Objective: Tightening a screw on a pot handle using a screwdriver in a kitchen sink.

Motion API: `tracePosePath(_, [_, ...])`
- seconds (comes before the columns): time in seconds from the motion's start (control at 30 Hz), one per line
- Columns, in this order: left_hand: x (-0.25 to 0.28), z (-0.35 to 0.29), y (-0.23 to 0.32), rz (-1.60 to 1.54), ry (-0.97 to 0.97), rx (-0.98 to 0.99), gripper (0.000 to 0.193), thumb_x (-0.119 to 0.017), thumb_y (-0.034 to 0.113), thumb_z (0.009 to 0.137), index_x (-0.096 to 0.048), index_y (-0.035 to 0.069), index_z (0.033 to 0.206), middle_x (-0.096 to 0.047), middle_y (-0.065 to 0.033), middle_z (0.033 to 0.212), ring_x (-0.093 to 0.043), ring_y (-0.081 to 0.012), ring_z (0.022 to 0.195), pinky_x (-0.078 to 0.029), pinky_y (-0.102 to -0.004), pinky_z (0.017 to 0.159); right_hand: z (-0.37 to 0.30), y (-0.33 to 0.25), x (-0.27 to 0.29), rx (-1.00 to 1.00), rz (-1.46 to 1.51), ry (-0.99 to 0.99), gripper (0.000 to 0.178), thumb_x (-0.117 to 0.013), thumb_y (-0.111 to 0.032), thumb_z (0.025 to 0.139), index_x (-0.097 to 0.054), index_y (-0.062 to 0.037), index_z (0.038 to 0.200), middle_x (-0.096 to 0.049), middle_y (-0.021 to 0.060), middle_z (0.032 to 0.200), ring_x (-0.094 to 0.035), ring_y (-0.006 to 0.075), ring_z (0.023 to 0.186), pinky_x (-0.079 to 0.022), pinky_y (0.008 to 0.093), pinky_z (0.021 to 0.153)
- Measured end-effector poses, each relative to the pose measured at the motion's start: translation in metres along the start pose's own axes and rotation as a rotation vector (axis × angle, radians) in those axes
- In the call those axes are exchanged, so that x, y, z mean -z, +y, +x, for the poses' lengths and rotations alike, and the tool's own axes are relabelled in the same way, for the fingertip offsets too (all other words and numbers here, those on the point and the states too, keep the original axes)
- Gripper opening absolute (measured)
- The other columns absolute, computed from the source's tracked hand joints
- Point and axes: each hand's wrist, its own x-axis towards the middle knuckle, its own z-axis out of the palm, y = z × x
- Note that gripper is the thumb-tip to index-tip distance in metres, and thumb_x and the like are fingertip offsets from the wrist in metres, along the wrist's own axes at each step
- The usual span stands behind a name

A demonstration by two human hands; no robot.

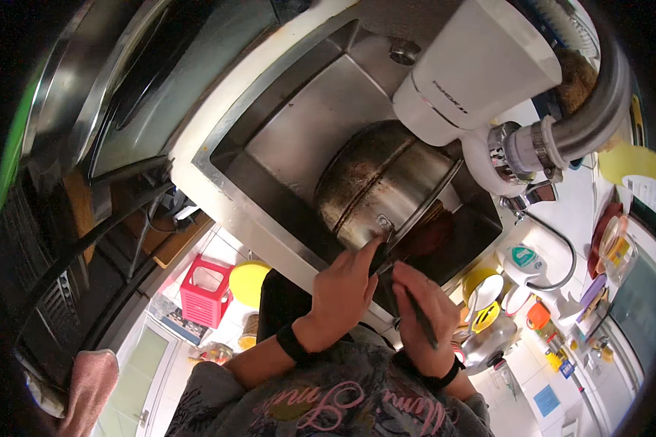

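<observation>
A large steel pot (pixel 390 186) with brown, scorched-looking stains lies tipped on its side in the sink (pixel 321 98). Its rim faces right, toward me. My left hand (pixel 342 291) is closed at the pot's dark handle, by the riveted bracket near the rim. Just right of it, my right hand (pixel 423 317) is closed around a slim black handle (pixel 421 319); what the far end of that handle belongs to is hidden. Beyond the rim shows a reddish-brown thing (pixel 430 234), too dark to name.
A white tap-mounted unit (pixel 481 69) with a thick metal pipe (pixel 598 109) overhangs the sink's right side. A white bottle (pixel 521 258) and several kitchen items stand on the right counter. A red stool (pixel 205 290) is on the floor at lower left.
</observation>
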Motion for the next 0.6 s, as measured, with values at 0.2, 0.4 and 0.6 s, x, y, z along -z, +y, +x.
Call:
tracePosePath(0.2, [-0.002, 0.000, 0.007, 0.100, -0.056, 0.025, 0.061, -0.066, 0.010, 0.076, -0.042, 0.007, 0.131, -0.057, -0.0109, 0.086, -0.059, -0.0287, 0.079, -0.051, -0.0372, 0.062, 0.000, 0.006, 0.006, 0.011, 0.009, 0.007, 0.024, -0.065, 0.008, 0.078, -0.063, 0.0018, 0.101, -0.068, 0.0165, 0.098, -0.068, 0.0267, 0.088, -0.053, 0.0310, 0.077])
tracePosePath(0.4, [-0.005, -0.005, 0.006, 0.136, -0.067, 0.012, 0.060, -0.067, 0.010, 0.074, -0.043, 0.007, 0.129, -0.056, -0.0110, 0.084, -0.059, -0.0291, 0.076, -0.050, -0.0373, 0.060, -0.002, 0.015, 0.011, 0.012, 0.041, -0.037, 0.027, -0.067, 0.008, 0.075, -0.063, 0.0009, 0.101, -0.067, 0.0167, 0.101, -0.067, 0.0280, 0.088, -0.052, 0.0318, 0.077])
tracePosePath(0.6, [-0.004, -0.002, 0.009, 0.150, -0.049, 0.004, 0.058, -0.067, 0.009, 0.073, -0.045, 0.006, 0.127, -0.057, -0.0105, 0.084, -0.059, -0.0281, 0.078, -0.050, -0.0367, 0.059, -0.013, 0.028, 0.020, 0.078, 0.074, -0.153, 0.043, -0.056, -0.001, 0.074, -0.058, -0.0022, 0.117, -0.060, 0.0176, 0.118, -0.062, 0.0315, 0.103, -0.050, 0.0369, 0.087])
